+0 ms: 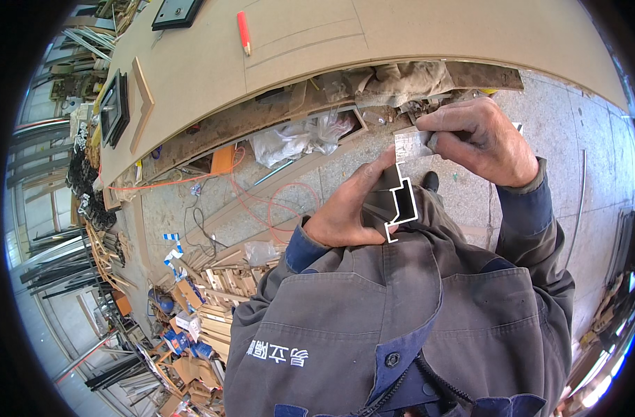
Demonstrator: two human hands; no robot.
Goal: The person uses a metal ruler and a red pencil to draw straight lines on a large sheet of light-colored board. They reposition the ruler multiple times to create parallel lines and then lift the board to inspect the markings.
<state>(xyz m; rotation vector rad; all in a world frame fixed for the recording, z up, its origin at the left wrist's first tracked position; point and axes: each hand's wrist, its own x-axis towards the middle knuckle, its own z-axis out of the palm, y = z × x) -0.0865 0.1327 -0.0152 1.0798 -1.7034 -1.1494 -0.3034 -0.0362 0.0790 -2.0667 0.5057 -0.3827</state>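
Observation:
My left hand [352, 205] is closed round a dark metal profile [392, 203], thumb at its lower end and fingertips near its upper end. The bright, stepped cut edge with a hollow chamber faces up, close in front of my jacket. Beyond its upper end, my right hand [481, 139] pinches a small pale piece with faint marks [411, 144] between thumb and fingers. That piece looks like a paper label, and it meets or overlaps the profile's upper tip; whether it is stuck there I cannot tell.
A large brown board [429, 35] spans the far side, with a red marker or pencil [244, 33], a black frame sample [177, 12] and an L-shaped wooden piece [142, 104] on it. Clear plastic bags [300, 139] lie below. A red hose [276, 222] and wood strips [223, 285] lie left.

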